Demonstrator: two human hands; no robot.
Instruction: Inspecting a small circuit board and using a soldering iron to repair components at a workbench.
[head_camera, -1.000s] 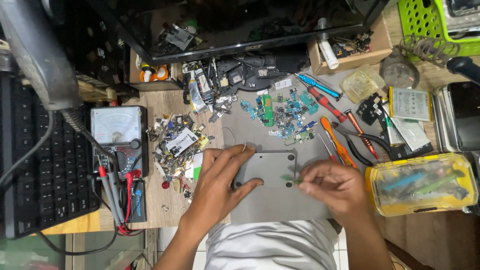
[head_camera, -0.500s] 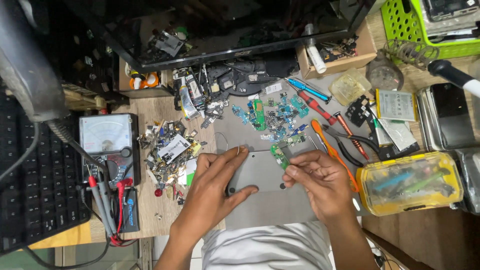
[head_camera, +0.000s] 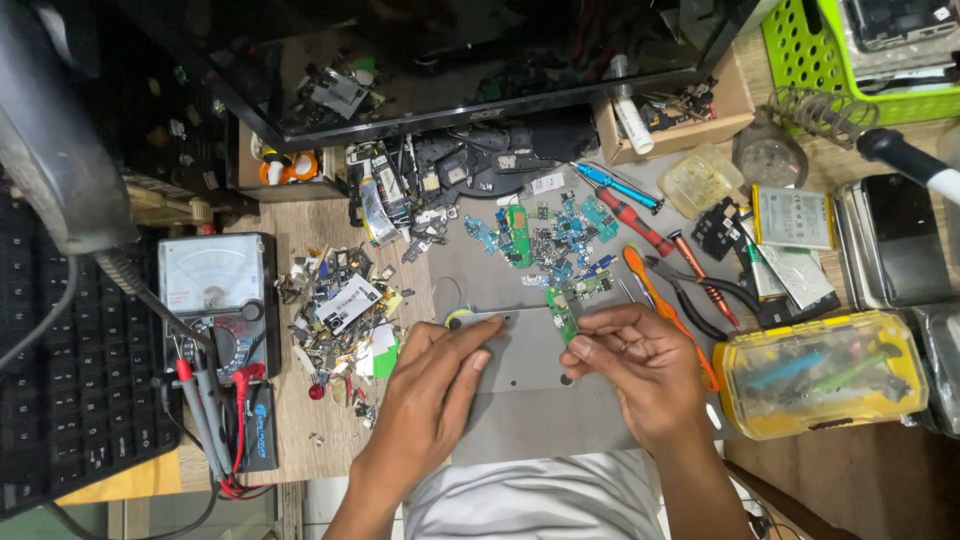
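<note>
A narrow green circuit board (head_camera: 563, 313) is seen against a plain grey plate (head_camera: 530, 375). Orange-handled pliers (head_camera: 662, 300), a red screwdriver (head_camera: 632, 220) and a blue one (head_camera: 612, 184) are shown beside a translucent yellow box (head_camera: 822, 385). A lime-green basket (head_camera: 800, 50) is latticed.

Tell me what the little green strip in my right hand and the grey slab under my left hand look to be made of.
Green strip: likely fibreglass circuit board, matte green with tiny metallic parts, pinched by the right hand.
Grey slab: probably metal or hard plastic; flat, dull, evenly grey, under the left hand.

Meter (head_camera: 212, 290) left of the plate (head_camera: 520, 400) (parts pile (head_camera: 340, 310) between), lidded box (head_camera: 825, 375) right
</note>
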